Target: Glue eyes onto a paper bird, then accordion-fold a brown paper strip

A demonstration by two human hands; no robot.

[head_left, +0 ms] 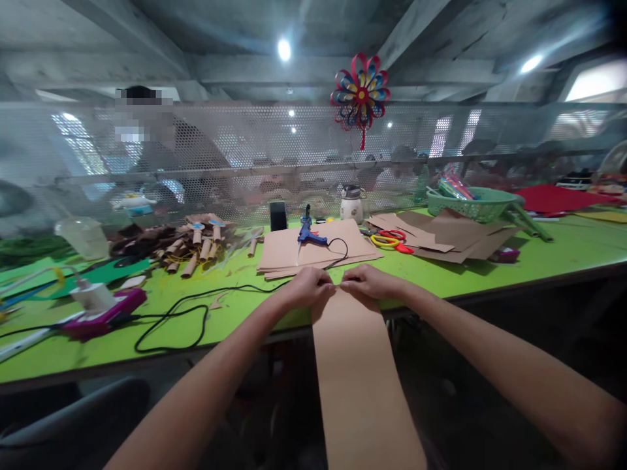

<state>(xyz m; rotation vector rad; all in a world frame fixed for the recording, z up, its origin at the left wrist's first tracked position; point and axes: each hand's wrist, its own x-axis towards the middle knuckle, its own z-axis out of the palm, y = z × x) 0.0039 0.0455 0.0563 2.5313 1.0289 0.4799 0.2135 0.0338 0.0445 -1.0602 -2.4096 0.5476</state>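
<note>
A long strip of brown paper [360, 378] runs from the front edge of the green table [490, 271] down towards me. My left hand [306, 286] and my right hand [369, 281] sit side by side at the strip's far end. Both have their fingers curled and pinched on that end of the paper, the thumbs almost touching. Just beyond the hands lies a stack of brown paper sheets [313, 254] with a blue glue gun [308, 234] resting on it, its black cord [196, 313] trailing left across the table.
Yellow and red scissors [392, 240] lie by more brown sheets [455, 238]. A green basket [473, 203] stands at the right, rolled paper tubes [193, 251] at the left, a purple tool [105, 310] near the front left. Another person sits behind the perforated screen [245, 156].
</note>
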